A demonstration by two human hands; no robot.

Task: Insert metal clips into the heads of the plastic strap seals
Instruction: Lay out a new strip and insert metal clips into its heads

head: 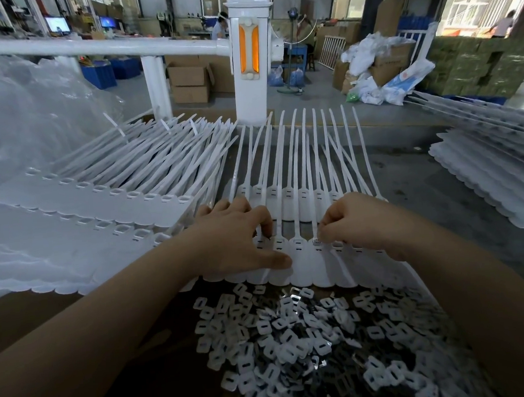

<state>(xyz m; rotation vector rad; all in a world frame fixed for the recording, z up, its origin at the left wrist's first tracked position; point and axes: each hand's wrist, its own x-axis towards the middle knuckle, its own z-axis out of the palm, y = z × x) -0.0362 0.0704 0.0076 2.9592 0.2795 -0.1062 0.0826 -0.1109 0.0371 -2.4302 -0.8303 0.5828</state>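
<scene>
Nearest lies a heap of metal clips (pixel 313 344) on the tabletop (pixel 44 322), just this side of the row of strap seals (pixel 300 258). The left hand (pixel 235 235) presses that row, thumb flat on a seal tag and fingers curled down on the heads, while the right hand (pixel 359 219) pinches a clip (pixel 317 242) at a seal head, its grip clamped on it. Farther off, more seal sheets (pixel 97 192) are stacked to the left

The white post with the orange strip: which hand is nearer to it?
Left. The left hand lies almost straight below the white post; the right hand sits further off to the side.
</scene>
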